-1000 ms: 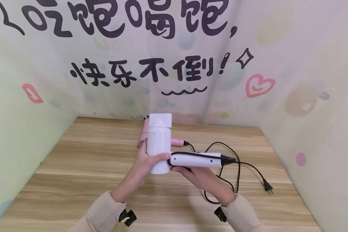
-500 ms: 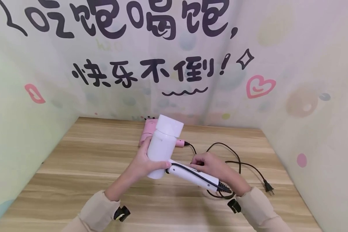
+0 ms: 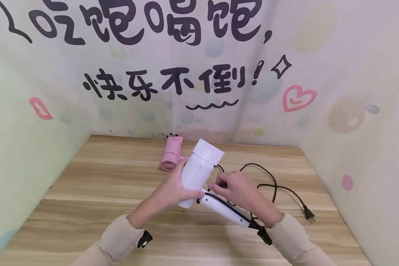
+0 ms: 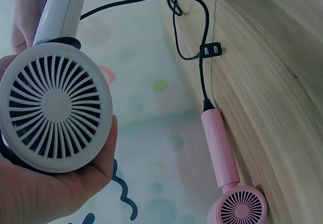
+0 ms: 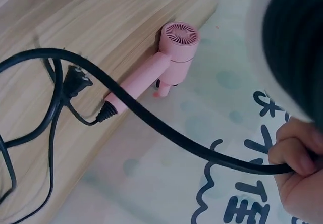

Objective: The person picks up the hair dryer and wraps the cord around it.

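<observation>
My left hand grips the barrel of a white hair dryer, held above the table with its nozzle tilted up and right. The thumb lies near the joint with the handle. The round slotted grille faces the left wrist view. A black power cord runs along the handle, which slants down to the right. My right hand is just above the handle with curled fingers. In the right wrist view those fingers pinch the cord, which arcs away to the left.
A pink hair dryer lies at the back of the wooden table, partly hidden by the white one. Looped black cord and a two-pin plug lie at the right. A printed cloth wall stands behind.
The white hair dryer has tilted clockwise and shifted right in my left hand. My right hand has moved from under the handle to above it. More of the pink hair dryer shows.
</observation>
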Demonstrator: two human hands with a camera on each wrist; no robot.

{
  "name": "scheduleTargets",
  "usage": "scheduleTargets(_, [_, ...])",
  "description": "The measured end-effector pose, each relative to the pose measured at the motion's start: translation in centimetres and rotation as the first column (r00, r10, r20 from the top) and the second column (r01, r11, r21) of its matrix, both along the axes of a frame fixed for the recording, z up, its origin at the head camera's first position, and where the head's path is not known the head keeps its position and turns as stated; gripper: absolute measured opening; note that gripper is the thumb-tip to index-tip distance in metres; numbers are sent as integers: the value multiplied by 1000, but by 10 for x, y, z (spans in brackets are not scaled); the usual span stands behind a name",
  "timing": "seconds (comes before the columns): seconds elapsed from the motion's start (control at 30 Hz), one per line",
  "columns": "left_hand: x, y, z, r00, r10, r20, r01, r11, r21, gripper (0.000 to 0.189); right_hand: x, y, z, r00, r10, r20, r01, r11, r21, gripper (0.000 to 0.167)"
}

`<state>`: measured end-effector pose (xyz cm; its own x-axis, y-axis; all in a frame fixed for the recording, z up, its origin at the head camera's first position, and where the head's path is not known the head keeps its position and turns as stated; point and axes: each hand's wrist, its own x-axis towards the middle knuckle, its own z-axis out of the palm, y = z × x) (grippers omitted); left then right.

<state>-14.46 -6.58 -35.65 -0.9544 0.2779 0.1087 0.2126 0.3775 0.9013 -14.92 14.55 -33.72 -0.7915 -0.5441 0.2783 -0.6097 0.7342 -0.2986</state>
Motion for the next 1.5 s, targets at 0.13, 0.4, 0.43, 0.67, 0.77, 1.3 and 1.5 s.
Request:
scheduleTargets(0.13, [-2, -2, 0, 1000, 6, 8, -5, 999, -36, 89, 2, -3, 5, 1000, -23, 20, 23, 999, 25, 27])
scheduleTargets(0.4, [-6, -3, -3, 996, 57, -62, -68, 979, -194, 91, 4, 1, 20, 955, -72, 286, 93, 994, -59, 39])
scheduleTargets(0.43, [-7, -2, -3, 995, 70, -65, -82, 975, -206, 91, 5, 1, 21, 951, -66, 303, 91, 994, -67, 38])
scheduleTargets(0.67, [-12, -4, -6, 980, 139, -145, -165, 968, -188, 85, 16, -5, 20, 938, -19, 345, 69, 989, -133, 33])
scheduleTargets(0.77, [-15, -6, -5, 971, 161, -178, -182, 977, -108, 82, 20, -9, 18, 930, -7, 368, 71, 985, -160, 30])
scheduleTargets(1.3, [-14, -5, 2, 927, 308, -214, -295, 951, 89, 102, 30, -41, -10, 842, 208, 497, -33, 941, -338, 34])
scheduleTargets(1.5, [-9, -5, 9, 952, 300, -59, -285, 941, 185, 113, 25, -39, -21, 897, 173, 406, -60, 959, -277, 29])
